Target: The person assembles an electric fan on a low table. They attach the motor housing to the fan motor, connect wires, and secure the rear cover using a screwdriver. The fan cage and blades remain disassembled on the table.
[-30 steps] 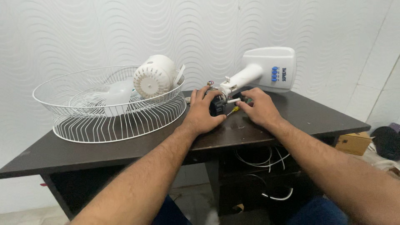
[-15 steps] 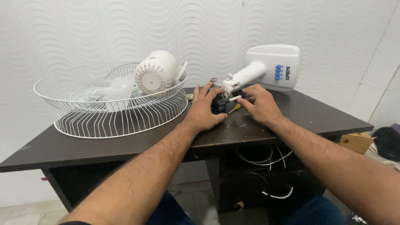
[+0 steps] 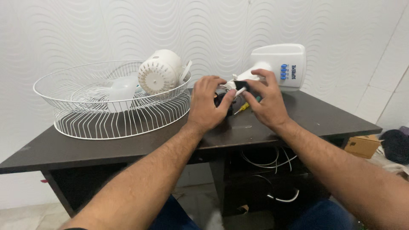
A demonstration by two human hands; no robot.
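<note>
Your left hand point(image 3: 207, 104) is clamped over the dark motor point(image 3: 222, 101) just above the table point(image 3: 319, 117), fingers curled round it. Your right hand point(image 3: 265, 100) grips it from the other side, at the white neck point(image 3: 246, 76) of the fan base point(image 3: 281, 64). A yellow-handled screwdriver point(image 3: 242, 108) lies on the table under your hands. To your left, the two stacked wire guards point(image 3: 85, 115) form a basket holding the white motor cover point(image 3: 159, 77) and the translucent blade point(image 3: 121, 90).

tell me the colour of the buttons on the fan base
Blue, a row of buttons on the white fan base, seen in the head view.
</note>
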